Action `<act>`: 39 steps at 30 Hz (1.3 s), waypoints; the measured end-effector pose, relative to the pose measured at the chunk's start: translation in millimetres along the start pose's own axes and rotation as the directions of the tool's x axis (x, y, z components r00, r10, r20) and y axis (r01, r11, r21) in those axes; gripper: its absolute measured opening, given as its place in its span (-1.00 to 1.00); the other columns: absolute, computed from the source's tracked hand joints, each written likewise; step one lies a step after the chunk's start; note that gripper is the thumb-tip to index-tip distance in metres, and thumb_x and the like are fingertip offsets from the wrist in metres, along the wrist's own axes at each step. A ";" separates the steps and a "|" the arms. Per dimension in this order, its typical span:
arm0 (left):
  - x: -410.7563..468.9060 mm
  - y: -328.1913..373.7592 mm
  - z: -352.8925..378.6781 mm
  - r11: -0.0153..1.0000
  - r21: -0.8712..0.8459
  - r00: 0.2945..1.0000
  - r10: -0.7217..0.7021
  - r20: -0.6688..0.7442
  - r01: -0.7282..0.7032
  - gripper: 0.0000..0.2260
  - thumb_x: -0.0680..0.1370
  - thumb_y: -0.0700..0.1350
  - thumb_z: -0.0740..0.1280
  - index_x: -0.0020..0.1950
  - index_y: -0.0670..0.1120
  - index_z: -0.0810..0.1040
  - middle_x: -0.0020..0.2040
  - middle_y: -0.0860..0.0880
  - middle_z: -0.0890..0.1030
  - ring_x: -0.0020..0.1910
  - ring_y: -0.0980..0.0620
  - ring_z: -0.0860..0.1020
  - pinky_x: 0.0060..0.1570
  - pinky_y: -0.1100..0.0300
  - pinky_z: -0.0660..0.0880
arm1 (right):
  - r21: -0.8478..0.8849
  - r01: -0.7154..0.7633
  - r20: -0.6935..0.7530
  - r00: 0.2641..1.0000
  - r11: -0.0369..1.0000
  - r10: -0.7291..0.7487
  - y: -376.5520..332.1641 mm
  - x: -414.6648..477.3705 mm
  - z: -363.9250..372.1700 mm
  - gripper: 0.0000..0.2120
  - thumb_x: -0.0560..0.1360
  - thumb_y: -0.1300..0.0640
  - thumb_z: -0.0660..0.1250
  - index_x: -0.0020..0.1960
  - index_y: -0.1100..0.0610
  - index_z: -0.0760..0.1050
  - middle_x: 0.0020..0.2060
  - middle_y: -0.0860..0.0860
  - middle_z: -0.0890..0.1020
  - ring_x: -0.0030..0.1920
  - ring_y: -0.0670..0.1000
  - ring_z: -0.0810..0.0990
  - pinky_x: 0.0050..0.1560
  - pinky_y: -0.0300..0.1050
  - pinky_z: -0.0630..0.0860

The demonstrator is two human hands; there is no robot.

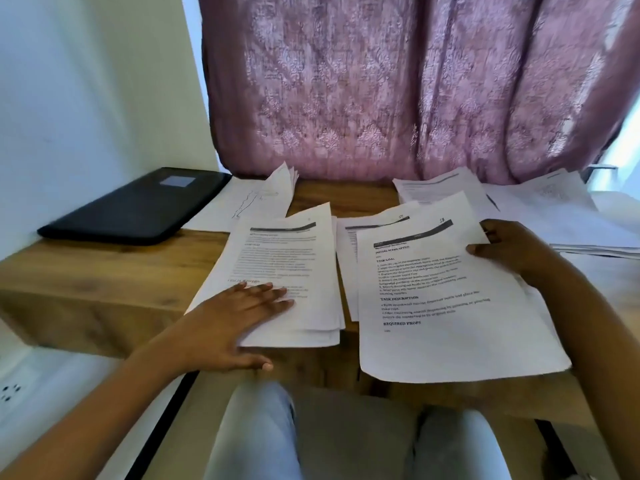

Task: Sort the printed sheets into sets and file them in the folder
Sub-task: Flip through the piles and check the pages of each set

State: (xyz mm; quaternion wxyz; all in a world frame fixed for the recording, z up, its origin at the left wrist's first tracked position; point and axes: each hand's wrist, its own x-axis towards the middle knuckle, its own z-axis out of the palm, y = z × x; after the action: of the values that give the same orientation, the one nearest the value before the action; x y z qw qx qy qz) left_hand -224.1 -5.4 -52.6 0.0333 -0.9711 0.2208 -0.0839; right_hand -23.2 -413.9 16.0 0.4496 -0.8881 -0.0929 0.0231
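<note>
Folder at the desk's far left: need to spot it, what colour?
Black flat folder, greyish label patch; head view.

Flat black folder (138,206): uniform matte black, with one pale grey rectangular label (177,181) on the cover.
Wooden worktop (104,271): warm mid-brown with darker streaked grain.
Large white printed sheet (450,306), front right: black type, bold black headings, dark grey slanting band across the top.
Left stack of white sheets (277,265): same dark band, but fainter, greyer text.
Hanging fabric curtain (398,91): dusty mauve-pink, with paler pink floral motifs repeated in rows.
Plain wall (86,81): white with a bluish cast.
Pale blue trousers (256,438): no pattern.
White socket plate (10,393): dark holes.
</note>
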 end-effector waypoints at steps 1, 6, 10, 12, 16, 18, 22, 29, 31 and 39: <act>-1.8 -2.6 6.4 0.997 0.067 0.999 0.032 -0.034 -0.029 -0.36 0.56 0.35 0.06 0.57 0.14 0.01 0.52 0.06 0.25 0.48 0.08 0.26 0.39 -0.08 0.30 | 0.019 -0.004 -0.006 1.000 1.000 0.004 1.6 -3.4 6.3 -0.81 0.46 0.32 0.39 0.06 0.20 0.52 -0.15 0.08 0.63 -0.21 0.06 0.61 -0.10 -0.06 0.54; -9.0 3.5 10.5 0.979 -0.191 0.937 -0.136 -0.322 0.077 -0.57 0.59 -0.04 0.13 0.48 0.13 0.29 0.34 -0.02 0.52 0.21 -0.01 0.56 0.05 0.19 0.57 | 0.133 -0.013 -0.002 1.000 0.991 0.013 3.9 -19.2 30.1 -0.83 0.48 0.38 0.35 0.04 0.24 0.49 -0.05 0.20 0.62 -0.19 0.11 0.60 -0.07 0.00 0.54; -7.4 16.8 -13.5 0.815 -0.568 0.780 -0.431 -0.454 0.119 -0.29 0.56 0.36 0.01 0.30 -0.21 0.53 -0.14 0.14 0.64 -0.23 0.33 0.56 -0.26 0.59 0.35 | 0.156 -0.031 -0.010 0.999 0.987 0.033 1.8 -20.9 45.9 -0.83 0.47 0.35 0.38 0.01 0.17 0.49 0.01 0.23 0.62 -0.04 0.22 0.61 0.10 0.19 0.53; -6.6 19.6 -21.9 0.791 -0.606 0.699 -0.481 -0.529 0.086 -0.23 0.53 0.39 0.01 -0.07 -0.32 0.58 -0.47 0.23 0.48 -0.42 0.31 0.48 -0.44 0.49 0.31 | 0.197 -0.040 -0.009 0.999 0.980 0.043 -5.2 -19.5 61.6 -0.78 0.48 0.32 0.38 0.08 0.17 0.46 0.01 0.23 0.59 -0.08 0.18 0.58 -0.05 0.09 0.55; -6.1 29.6 -19.6 0.826 -0.563 0.722 -0.406 -0.560 0.028 -0.54 0.57 0.33 0.05 -0.03 0.06 0.59 -0.39 0.31 0.52 -0.45 0.14 0.49 -0.52 0.39 0.29 | 0.341 -0.076 0.082 0.995 0.937 0.051 -33.6 -12.3 109.9 -0.77 0.54 0.36 0.25 0.17 0.19 0.45 0.09 0.21 0.55 0.05 0.21 0.55 -0.02 0.01 0.53; -4.6 31.9 -7.9 0.848 -0.529 0.826 -0.295 -0.480 -0.005 -0.71 0.61 0.23 0.09 0.31 0.38 0.40 0.00 0.44 0.56 -0.17 0.21 0.59 -0.29 0.49 0.45 | 0.420 -0.122 0.133 0.989 0.899 0.072 -51.8 -9.9 131.6 -0.77 0.57 0.37 0.18 0.18 0.19 0.45 0.10 0.18 0.55 0.04 0.18 0.54 0.00 0.06 0.52; -3.8 31.1 7.2 0.884 -0.468 0.915 -0.197 -0.353 0.009 -0.65 0.61 0.23 0.07 0.41 0.39 0.28 0.37 0.41 0.32 0.36 0.43 0.26 0.29 0.50 0.25 | 0.531 -0.178 0.154 0.982 0.828 0.113 -80.1 -6.4 160.1 -0.91 0.62 0.16 0.18 0.07 0.11 0.44 -0.01 0.09 0.59 0.04 0.19 0.58 0.05 0.10 0.55; 3.7 22.4 15.2 0.920 -0.391 0.984 -0.051 -0.171 -0.021 -0.50 0.46 0.33 0.27 0.39 0.31 0.35 0.41 0.32 0.34 0.40 0.42 0.21 0.41 0.41 0.14 | 0.426 -0.052 0.188 0.982 0.903 -0.032 -79.9 5.5 172.0 -0.73 0.50 0.12 0.39 0.17 0.06 0.45 0.14 0.09 0.60 0.11 0.13 0.59 0.21 0.21 0.50; 5.1 19.9 2.0 0.855 -0.516 0.997 -0.074 -0.018 0.054 -0.44 0.37 0.43 0.29 0.35 0.38 0.38 0.39 0.41 0.33 0.39 0.45 0.20 0.36 0.49 0.13 | 0.374 -0.008 0.149 0.988 0.927 -0.051 -76.4 6.5 170.7 -0.63 0.48 0.20 0.41 0.25 0.08 0.41 0.15 0.07 0.58 0.13 0.13 0.58 0.22 0.21 0.49; 60.5 -18.6 -28.3 0.183 -0.962 0.706 -0.708 0.012 0.200 -0.45 0.52 0.04 0.34 0.48 0.16 0.24 0.29 0.24 0.45 0.16 0.32 0.50 0.01 0.41 0.41 | 0.546 0.044 0.035 0.997 0.837 -0.075 -61.8 12.9 158.0 -0.59 0.49 0.28 0.38 0.28 0.11 0.37 0.14 0.07 0.58 0.12 0.12 0.58 0.13 0.14 0.54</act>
State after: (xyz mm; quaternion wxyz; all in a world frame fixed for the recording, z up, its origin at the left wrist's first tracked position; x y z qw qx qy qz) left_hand -167.5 -15.6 -13.8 -0.5949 -0.7815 -0.0831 -0.1686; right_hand -39.2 -250.3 -27.8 0.6810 -0.7196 -0.1225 0.0591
